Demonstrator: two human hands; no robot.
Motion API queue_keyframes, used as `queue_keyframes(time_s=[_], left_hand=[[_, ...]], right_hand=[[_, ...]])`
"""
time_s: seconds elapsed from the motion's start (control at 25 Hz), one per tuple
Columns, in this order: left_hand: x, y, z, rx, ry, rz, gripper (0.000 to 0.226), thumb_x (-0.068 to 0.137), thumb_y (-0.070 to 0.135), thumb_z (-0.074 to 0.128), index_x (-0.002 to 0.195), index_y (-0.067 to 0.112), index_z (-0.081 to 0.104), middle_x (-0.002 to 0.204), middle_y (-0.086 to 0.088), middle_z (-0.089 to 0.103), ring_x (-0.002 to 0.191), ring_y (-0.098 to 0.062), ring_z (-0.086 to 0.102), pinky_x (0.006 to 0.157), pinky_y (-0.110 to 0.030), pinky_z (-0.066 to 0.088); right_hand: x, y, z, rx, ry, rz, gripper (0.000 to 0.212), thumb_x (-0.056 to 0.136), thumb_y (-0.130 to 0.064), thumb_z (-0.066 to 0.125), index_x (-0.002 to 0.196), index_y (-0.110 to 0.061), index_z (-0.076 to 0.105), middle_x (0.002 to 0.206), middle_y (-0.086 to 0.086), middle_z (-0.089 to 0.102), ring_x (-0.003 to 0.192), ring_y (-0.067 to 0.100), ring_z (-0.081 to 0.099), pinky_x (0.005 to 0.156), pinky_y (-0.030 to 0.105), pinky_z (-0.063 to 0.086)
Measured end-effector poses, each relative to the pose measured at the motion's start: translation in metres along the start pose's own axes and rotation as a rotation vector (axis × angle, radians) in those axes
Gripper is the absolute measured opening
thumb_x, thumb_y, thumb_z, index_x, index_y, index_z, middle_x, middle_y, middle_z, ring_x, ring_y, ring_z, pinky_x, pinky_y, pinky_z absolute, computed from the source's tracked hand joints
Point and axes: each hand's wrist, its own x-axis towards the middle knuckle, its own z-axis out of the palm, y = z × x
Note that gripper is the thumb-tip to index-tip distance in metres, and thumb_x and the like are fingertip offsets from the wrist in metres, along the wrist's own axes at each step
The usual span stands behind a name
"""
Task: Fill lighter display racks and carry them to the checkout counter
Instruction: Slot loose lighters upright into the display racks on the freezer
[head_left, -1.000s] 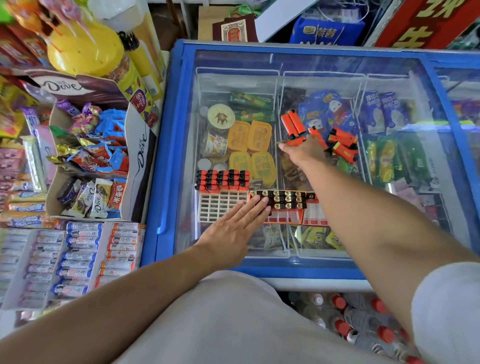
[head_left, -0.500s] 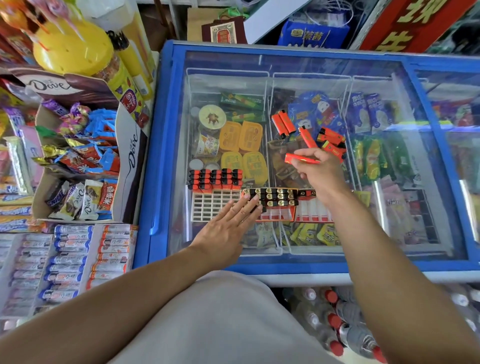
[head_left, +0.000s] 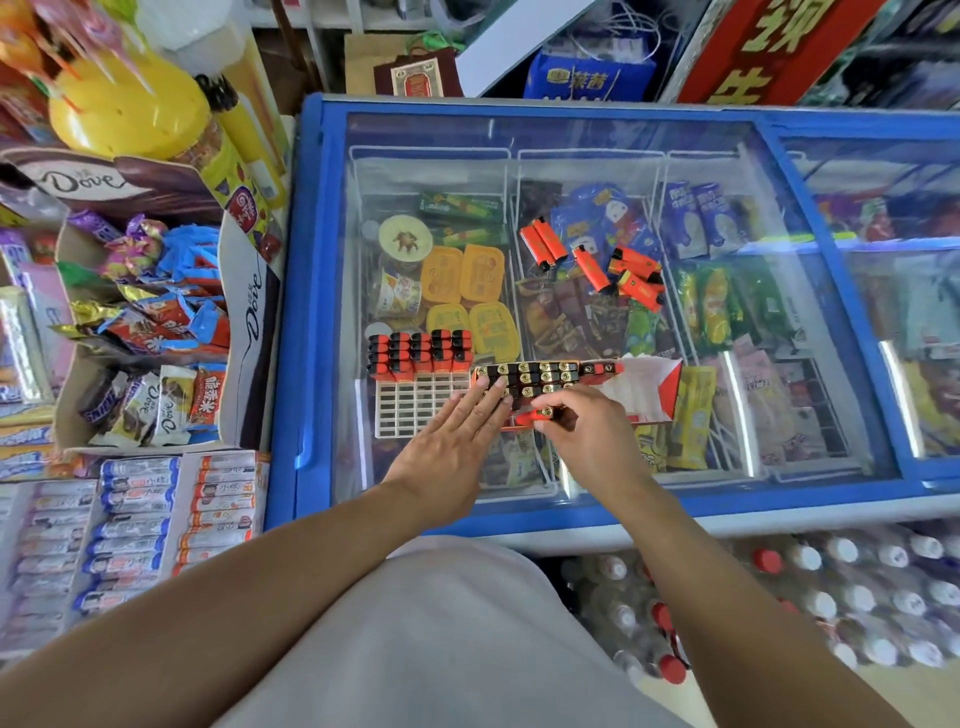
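Two lighter display racks lie on the freezer's glass lid. The white rack (head_left: 410, 410) on the left carries two rows of orange lighters along its far edge. The red rack (head_left: 649, 389) beside it is partly filled with black-topped lighters (head_left: 530, 376). My left hand (head_left: 457, 436) rests flat, fingers straight, on the near left corner of the red rack. My right hand (head_left: 582, 431) pinches an orange lighter (head_left: 535, 414) at the rack's near edge. Several loose orange lighters (head_left: 597, 260) lie farther back on the glass.
The blue-framed chest freezer (head_left: 306, 312) holds ice creams under sliding glass. A Dove chocolate box (head_left: 249, 322) and candy trays stand to the left. Capped water bottles (head_left: 831, 582) are packed on the floor at the right front. A yellow jar (head_left: 130, 104) stands at the back left.
My right hand took a lighter from the loose pile at the back and brought it toward me, down to the red rack. My left hand stayed flat on the rack.
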Motion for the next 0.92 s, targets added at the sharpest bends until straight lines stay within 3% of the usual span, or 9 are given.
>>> queue_keyframes(time_s=[0.12,0.2,0.32,0.48,0.92], left_hand=[[0.000,0.002,0.000,0.011,-0.002,-0.013,0.090,0.098,0.024,0.039,0.152,0.008,-0.031,0.159,-0.011,-0.040,0.147,-0.027,-0.037,0.125,-0.046,-0.006],[-0.001,0.003,0.000,0.003,-0.003,-0.014,0.091,0.098,0.026,0.040,0.152,0.008,-0.031,0.158,-0.011,-0.041,0.147,-0.027,-0.037,0.125,-0.045,-0.006],[-0.001,0.002,0.002,-0.002,-0.007,-0.019,0.094,0.097,0.027,0.043,0.152,0.009,-0.032,0.158,-0.010,-0.042,0.146,-0.026,-0.038,0.125,-0.046,-0.006],[0.000,0.000,0.003,-0.006,-0.010,-0.022,0.098,0.094,0.025,0.045,0.152,0.011,-0.032,0.158,-0.007,-0.043,0.146,-0.025,-0.039,0.125,-0.047,-0.007],[-0.001,-0.001,0.000,-0.106,-0.014,-0.012,0.096,0.096,0.026,0.049,0.156,0.016,-0.026,0.161,-0.003,-0.037,0.147,-0.020,-0.037,0.126,-0.045,-0.007]], right_hand=[[0.003,0.000,0.014,0.008,0.056,-0.061,0.021,0.087,-0.017,0.075,0.107,-0.023,0.074,0.096,-0.009,0.063,0.079,0.004,0.059,0.079,0.020,0.052],[0.004,0.001,0.016,0.009,0.091,-0.125,0.010,0.087,-0.012,0.073,0.095,-0.019,0.074,0.095,-0.007,0.062,0.077,0.005,0.060,0.076,0.025,0.054],[0.006,0.004,0.017,-0.054,0.123,-0.175,0.008,0.087,-0.008,0.072,0.086,-0.016,0.072,0.091,-0.006,0.062,0.075,0.003,0.055,0.071,0.025,0.052],[0.009,0.005,0.015,-0.089,0.086,-0.160,0.023,0.086,-0.008,0.073,0.106,-0.018,0.065,0.090,-0.003,0.064,0.080,0.013,0.059,0.070,0.031,0.053],[0.010,0.015,0.019,-0.104,0.106,-0.153,0.023,0.091,-0.019,0.072,0.113,-0.021,0.067,0.090,-0.002,0.076,0.077,0.016,0.070,0.065,0.028,0.054]])
